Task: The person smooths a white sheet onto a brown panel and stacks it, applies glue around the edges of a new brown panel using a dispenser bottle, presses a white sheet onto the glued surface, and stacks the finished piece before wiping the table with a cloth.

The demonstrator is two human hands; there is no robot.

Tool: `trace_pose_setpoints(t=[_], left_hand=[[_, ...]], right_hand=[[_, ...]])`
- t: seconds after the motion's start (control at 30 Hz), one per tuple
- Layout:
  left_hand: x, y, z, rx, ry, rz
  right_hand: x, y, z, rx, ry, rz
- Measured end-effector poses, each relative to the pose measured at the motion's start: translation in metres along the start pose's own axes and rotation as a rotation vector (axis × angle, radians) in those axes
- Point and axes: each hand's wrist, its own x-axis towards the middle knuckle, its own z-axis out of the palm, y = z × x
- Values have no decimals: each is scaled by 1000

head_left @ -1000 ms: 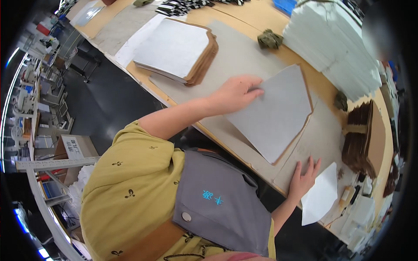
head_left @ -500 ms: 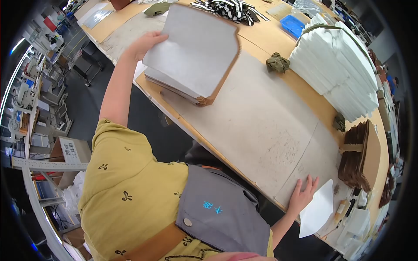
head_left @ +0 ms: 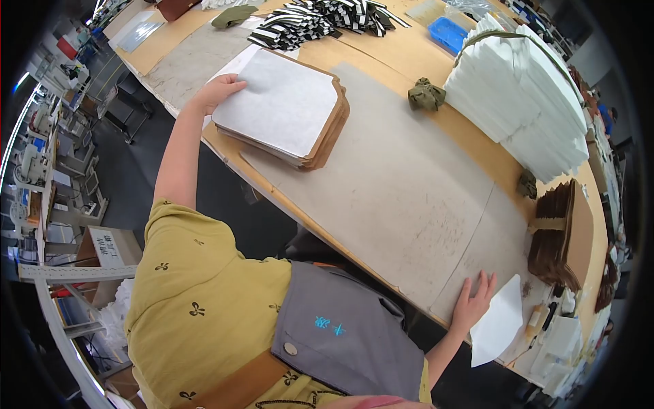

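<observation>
At the far left corner of a neat stack of brown panels [head_left: 325, 146], my left hand [head_left: 221, 92] has its fingers closed on the edge of the top white-faced panel [head_left: 279, 102]. That panel lies flat, with brown margins showing along its right side. My left thumb is mostly hidden. My right hand [head_left: 472, 300] rests on the grey table mat [head_left: 409, 211] near the front edge, fingers spread and holding nothing. Beside it, a loose white sheet [head_left: 497, 322] lies partly past the table's edge.
A tall strapped bundle of white pieces [head_left: 514, 102] stands at the back right, near a crumpled olive cloth [head_left: 426, 94] and a blue tray [head_left: 447, 35]. Black-and-white strips [head_left: 327, 20] lie at the back. Tied brown pieces [head_left: 555, 235] stand at right, near small tools [head_left: 538, 320].
The top white-faced panel, raised and tilted before, has come down flat on the stack, with my left hand lowered along with it. My right hand has stayed in place.
</observation>
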Motion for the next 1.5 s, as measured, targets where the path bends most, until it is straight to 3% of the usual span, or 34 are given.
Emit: trace_pose_setpoints(t=[0.33,0.43,0.5,0.63,0.7,0.83,1.07,1.13,1.17,1.23,1.27,1.33,1.5], left_hand=[[6,16,-2,411,68,59],[-2,15,4,533,213,119],[-4,5,7,858,503,362],[-37,23,49,574,672,590],[-63,35,79,522,625,775],[-114,36,159,372,449,866],[-170,5,292,300,-58,1163],[-184,11,316,205,-187,1221],[-192,21,324,195,-240,1268],[-200,35,346,31,-338,1498],[-204,39,358,25,-333,1499],[-210,46,375,-15,-424,1775],[-202,43,378,62,-352,1742]], right_hand=[[1,-4,-2,-27,4,-20],[2,-4,-3,12,-21,0],[2,-3,-2,-6,-17,0],[2,-3,-4,-28,131,-40],[0,-11,-8,8,172,-25],[-10,8,-7,44,160,78],[-17,-22,-5,179,94,-49],[-16,-41,1,671,-128,153],[-12,-58,4,663,-129,145],[3,-102,14,1282,-338,273],[9,-124,20,1276,-339,269],[20,-161,28,1780,-678,271],[20,-205,30,1899,-762,230]])
